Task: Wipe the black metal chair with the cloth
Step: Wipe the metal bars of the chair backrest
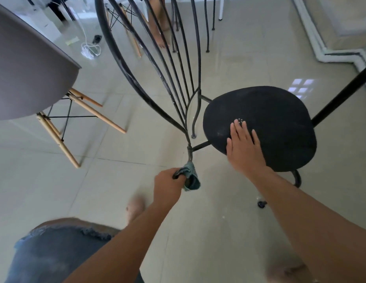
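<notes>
Your left hand (167, 190) is clenched around the cloth (191, 179), which is wrapped round the low end of the chair's back, just under the point where the rods meet. Your right hand (244, 149) lies flat and relaxed on the seat (270, 111), fingers straight, gripping nothing.

The chair (149, 64) stands right in front of you, with its back fanning up to the left and the seat to the right.

Expect the frame to be stiff and fairly heavy, so it should not flex under pressure, though it may rock if you push high on the back. The rods are thin and look scuffed. Fold the soft cloth around each one and slide it along, rather than dabbing. Steady the chair by the seat or the thick outer hoop. The seat looks matte and dusty, so it will likely drag on the cloth.

Count, left to right: one grey chair (28, 64), one cloth, one black chair, two hands.
</notes>
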